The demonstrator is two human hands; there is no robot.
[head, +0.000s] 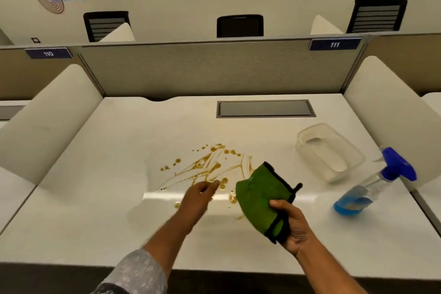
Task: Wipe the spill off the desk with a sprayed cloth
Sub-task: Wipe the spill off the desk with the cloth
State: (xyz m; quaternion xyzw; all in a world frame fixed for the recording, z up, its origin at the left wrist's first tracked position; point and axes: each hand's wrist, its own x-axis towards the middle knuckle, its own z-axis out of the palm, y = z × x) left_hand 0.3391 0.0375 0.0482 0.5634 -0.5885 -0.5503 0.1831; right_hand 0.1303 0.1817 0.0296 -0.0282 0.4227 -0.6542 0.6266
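A brown spill (210, 169) of streaks and drops spreads over the middle of the white desk (95, 210). My right hand (292, 224) grips a green cloth (256, 194) with black edging, held just above the desk at the spill's right edge. My left hand (200, 194) hovers over the spill's near edge, fingers loosely curled and holding nothing. A spray bottle (377, 184) with a blue trigger head and blue liquid stands at the right, apart from both hands.
A clear plastic container (330, 150) sits behind the spray bottle. A grey cable hatch (265, 108) is set into the desk's back. White side dividers (47, 122) flank the desk, and a grey partition (210, 69) closes off the back.
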